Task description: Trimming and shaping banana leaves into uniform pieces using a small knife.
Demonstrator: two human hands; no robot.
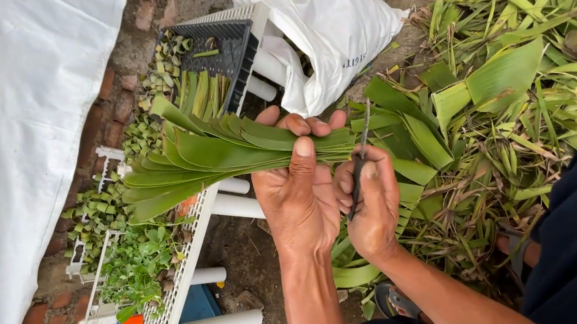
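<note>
While the left hand (300, 198) pinches a fanned stack of long green leaves (216, 155) at one end, thumb on top, the right hand (371, 206) grips a thin dark blade (359, 165) just beside it. These leaves look light, limp and easily torn, best held near their gathered ends. Nearby, a black crate (225, 47) holds more leaf strips, and a white rack (169, 294) carries small folded leaf pieces.

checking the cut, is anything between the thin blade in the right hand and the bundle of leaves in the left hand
Nothing visible. The right hand holds the thin blade with its tip right at the leaf bundle, beside the left hand gripping the leaves.
</note>
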